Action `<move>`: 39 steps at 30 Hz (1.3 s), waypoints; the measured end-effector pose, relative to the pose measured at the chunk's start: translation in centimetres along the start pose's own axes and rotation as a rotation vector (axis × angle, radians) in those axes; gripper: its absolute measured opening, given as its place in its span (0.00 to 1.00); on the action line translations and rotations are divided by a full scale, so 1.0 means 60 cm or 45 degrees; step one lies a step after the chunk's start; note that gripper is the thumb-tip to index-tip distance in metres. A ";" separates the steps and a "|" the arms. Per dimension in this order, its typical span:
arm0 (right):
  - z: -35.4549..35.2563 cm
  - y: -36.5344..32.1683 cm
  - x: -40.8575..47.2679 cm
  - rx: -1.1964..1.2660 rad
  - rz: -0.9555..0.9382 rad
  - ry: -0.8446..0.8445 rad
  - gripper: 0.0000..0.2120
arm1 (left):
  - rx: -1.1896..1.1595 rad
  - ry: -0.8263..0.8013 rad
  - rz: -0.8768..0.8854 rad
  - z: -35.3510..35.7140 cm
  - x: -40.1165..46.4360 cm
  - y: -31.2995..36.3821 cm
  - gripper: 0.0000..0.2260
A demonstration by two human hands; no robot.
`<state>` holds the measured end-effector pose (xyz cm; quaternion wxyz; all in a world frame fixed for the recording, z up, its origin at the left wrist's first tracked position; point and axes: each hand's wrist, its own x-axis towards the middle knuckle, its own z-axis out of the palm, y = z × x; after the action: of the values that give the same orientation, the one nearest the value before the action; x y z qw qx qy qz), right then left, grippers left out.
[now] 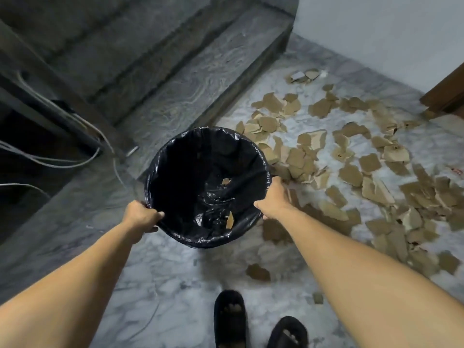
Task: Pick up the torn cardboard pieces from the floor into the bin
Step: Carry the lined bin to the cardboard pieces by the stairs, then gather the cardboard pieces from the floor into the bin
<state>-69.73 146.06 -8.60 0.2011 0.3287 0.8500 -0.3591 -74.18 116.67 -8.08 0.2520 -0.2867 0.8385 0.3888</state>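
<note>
Two black slippers [261, 322] stand on the marble floor [175, 285] at its near edge. Just beyond them, both hands hold the bin [208, 187] by its rim: the left hand [143, 216] curls over the near-left rim, the right hand [272, 198] grips the right rim. A black liner covers the bin. Torn cardboard pieces [351, 172] lie scattered to the right, toward the wall. They seem light, stiff and thin; pinching each one by its edge should work.

A pale marble floor [175, 285] meets dark grey stone steps [175, 79] rising at the upper left. A plain white wall [376, 28] stands at the back, with a brown wooden door frame [447, 94] on the right and loose cables [62, 156] trailing at the left.
</note>
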 end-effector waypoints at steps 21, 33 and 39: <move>0.089 0.042 0.087 -0.058 -0.088 -0.151 0.33 | 0.470 0.229 -0.059 0.092 0.097 -0.090 0.24; -0.043 0.190 0.082 -0.124 -0.118 -0.293 0.29 | 0.493 0.346 0.763 0.265 -0.104 0.009 0.06; -0.098 0.376 0.098 -0.246 -0.088 -0.327 0.23 | 0.681 0.236 1.027 0.447 -0.200 -0.024 0.10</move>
<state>-58.66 164.74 -18.89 0.3264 0.2299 0.8587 -0.3213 -59.36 140.65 -16.38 0.0704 0.1022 0.9721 0.1993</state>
